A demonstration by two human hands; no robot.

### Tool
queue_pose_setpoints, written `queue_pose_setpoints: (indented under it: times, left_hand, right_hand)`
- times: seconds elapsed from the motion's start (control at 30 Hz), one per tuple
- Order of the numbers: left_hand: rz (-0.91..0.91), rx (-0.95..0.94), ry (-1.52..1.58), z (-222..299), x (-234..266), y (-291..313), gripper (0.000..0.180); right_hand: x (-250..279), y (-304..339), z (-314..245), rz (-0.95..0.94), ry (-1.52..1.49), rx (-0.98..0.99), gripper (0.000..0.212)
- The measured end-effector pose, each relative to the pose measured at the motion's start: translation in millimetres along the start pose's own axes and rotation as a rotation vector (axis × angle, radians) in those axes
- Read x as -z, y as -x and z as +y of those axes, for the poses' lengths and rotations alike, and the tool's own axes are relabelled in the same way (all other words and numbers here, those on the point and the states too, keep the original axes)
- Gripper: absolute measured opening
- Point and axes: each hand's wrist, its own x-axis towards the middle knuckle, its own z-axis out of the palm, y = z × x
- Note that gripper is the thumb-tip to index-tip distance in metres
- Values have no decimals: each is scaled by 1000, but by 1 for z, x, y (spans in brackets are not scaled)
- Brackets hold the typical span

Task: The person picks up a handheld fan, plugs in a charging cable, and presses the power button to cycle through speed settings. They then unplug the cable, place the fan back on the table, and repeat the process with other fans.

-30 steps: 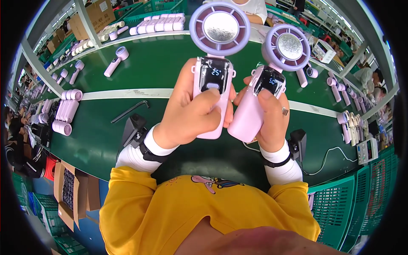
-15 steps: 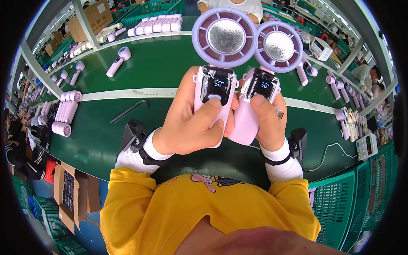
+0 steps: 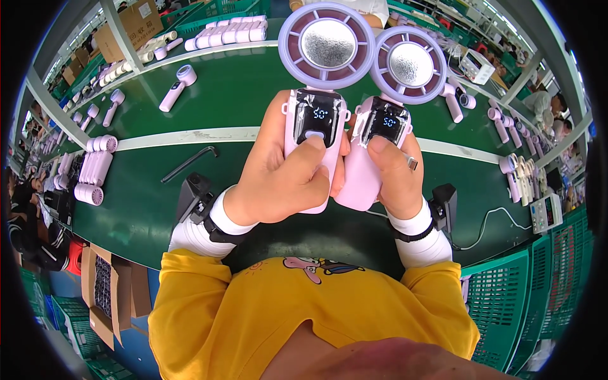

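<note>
Two lilac handheld fans are held upright side by side above the green bench. My left hand (image 3: pixel 278 168) is closed round the left fan (image 3: pixel 307 155), its thumb by the button below the dark display. Closed round the right fan (image 3: pixel 361 174) is my right hand (image 3: pixel 400 174), with the thumb at the lower edge of that display. Both displays are lit. Each round purple head has a silver disc in its middle, and the two heads touch or overlap. A small metal plug end (image 3: pixel 412 164) shows beside my right hand's fingers.
A black hex key (image 3: pixel 189 164) lies on the green bench (image 3: pixel 145 209), left of my hands. Stacked lilac fans (image 3: pixel 96 168) stand at the left edge. On the right are a white cable (image 3: pixel 484 228), a meter box (image 3: pixel 546 213) and green crates (image 3: pixel 500 304). A person (image 3: pixel 373 7) sits opposite.
Both fans and my hands have shifted slightly up and to the left in the picture. My grip on each fan looks the same, and both displays stay lit.
</note>
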Motion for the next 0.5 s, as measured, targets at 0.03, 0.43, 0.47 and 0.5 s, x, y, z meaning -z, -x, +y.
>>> queue_pose_setpoints:
  times: [0.03,0.43,0.47,0.5]
  left_hand:
    - [-1,7,25,0,0,0,43]
    - [-31,13,8,2,1,-1,42]
    - [-48,3,-21,1,2,-2,42]
    - [-64,-7,-49,2,3,-2,42]
  right_hand:
    - [-1,0,-1,4,-2,2,27]
    - [1,1,0,-17,-38,6,27]
    - [1,1,0,-19,-37,7,27]
    - [1,1,0,-28,-11,22,27]
